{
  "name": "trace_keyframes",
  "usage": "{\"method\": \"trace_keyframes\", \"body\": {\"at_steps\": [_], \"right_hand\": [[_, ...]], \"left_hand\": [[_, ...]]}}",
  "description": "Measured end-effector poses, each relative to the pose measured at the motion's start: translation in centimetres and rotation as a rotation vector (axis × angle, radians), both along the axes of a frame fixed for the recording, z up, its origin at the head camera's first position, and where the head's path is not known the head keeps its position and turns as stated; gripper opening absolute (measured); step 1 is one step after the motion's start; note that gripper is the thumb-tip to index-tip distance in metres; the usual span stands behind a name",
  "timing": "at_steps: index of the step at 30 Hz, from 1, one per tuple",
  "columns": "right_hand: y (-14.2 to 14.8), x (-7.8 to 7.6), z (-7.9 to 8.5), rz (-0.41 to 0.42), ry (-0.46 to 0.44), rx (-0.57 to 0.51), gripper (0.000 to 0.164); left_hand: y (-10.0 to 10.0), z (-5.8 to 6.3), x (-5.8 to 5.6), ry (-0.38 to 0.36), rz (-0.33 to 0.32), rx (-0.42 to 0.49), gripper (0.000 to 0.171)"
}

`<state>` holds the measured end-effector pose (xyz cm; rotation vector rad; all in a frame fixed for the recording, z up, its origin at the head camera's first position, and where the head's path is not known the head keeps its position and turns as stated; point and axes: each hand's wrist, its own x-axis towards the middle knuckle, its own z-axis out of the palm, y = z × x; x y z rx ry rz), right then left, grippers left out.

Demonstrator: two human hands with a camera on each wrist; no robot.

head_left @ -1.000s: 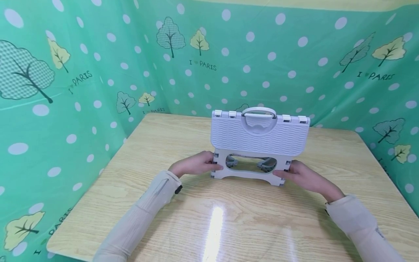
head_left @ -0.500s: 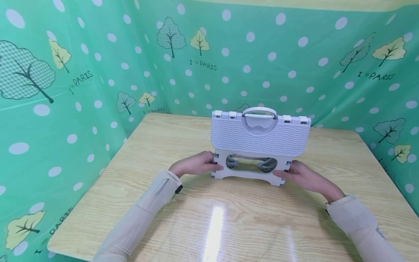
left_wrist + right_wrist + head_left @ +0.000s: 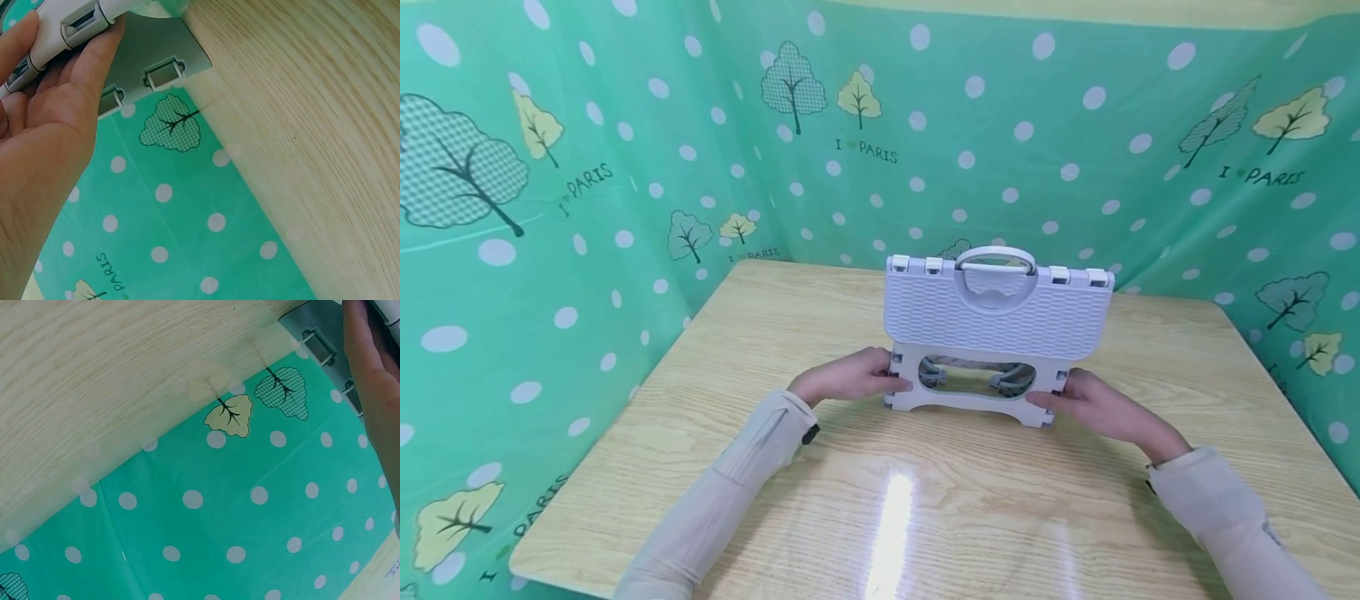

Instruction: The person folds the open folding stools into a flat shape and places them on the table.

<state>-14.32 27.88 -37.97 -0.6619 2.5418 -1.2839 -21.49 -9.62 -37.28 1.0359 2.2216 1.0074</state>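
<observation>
A folding stool of pale lilac and white moulded plastic point(image 3: 997, 325) stands toward one o'clock on the pale wood-grain table point(image 3: 805, 517). The left hand point(image 3: 856, 375) grips its lower part at eight o'clock, the right hand point(image 3: 1097, 403) at four. It looks light, stiff, smooth-edged; the arched white handle point(image 3: 996, 251) at twelve offers another hold.

A pale lilac-white folding stool point(image 3: 925, 317) stands between the left hand point(image 3: 853, 374) and right hand point(image 3: 1105, 406), textured panel point(image 3: 1000, 331) and arched handle point(image 3: 996, 251) above them, cut-out leg frame point(image 3: 970, 401) gripped.
</observation>
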Motion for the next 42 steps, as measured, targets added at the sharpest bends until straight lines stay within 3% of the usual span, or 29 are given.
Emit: {"method": "trace_keyframes", "body": {"at_steps": [12, 23, 36, 42], "right_hand": [[-0.13, 0.03, -0.04, -0.003, -0.009, 0.003, 0.041], [-0.03, -0.08, 0.01, 0.008, -0.016, -0.009, 0.033], [-0.1, -0.04, 0.05, 0.006, -0.001, 0.007, 0.041], [-0.11, -0.09, 0.03, 0.003, -0.018, 0.001, 0.036]], "left_hand": [[0.05, 0.0, 0.04, -0.011, -0.005, 0.013, 0.034], [0.03, -0.15, -0.14, -0.02, -0.005, 0.02, 0.035], [0.06, -0.26, -0.25, -0.018, -0.001, 0.017, 0.036], [0.06, -0.21, -0.24, -0.021, -0.005, 0.021, 0.036]]}}
